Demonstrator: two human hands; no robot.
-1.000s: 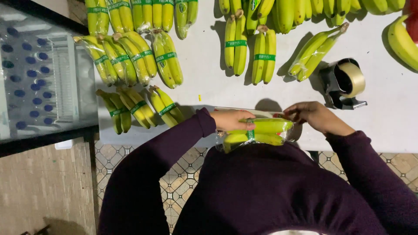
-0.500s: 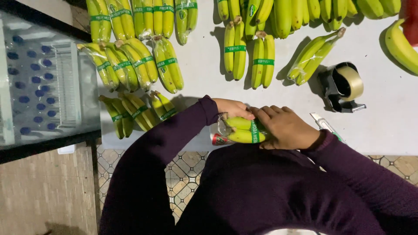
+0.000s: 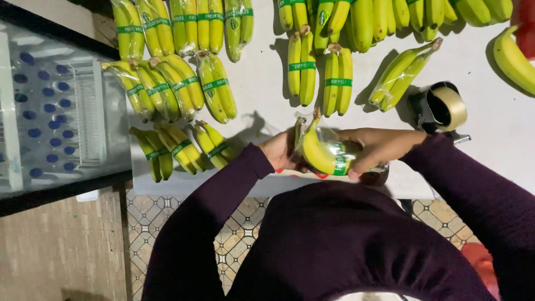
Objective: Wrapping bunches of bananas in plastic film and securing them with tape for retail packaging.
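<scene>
At table edge, both hands, left hand (image 3: 280,151) and right hand (image 3: 374,149), clasp wrapped banana bundle (image 3: 322,153); loose film could slip, dropping it toward six o'clock.

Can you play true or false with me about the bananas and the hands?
1. Both hands hold one wrapped banana bunch. True: left hand, right hand.
2. The tape dispenser is in the right hand. False: it sits on the table, past that hand.
3. The bunches on the table wear green bands. True.
4. The sleeves are bright yellow. False: they are dark purple.
5. The floor is tiled. True.
</scene>
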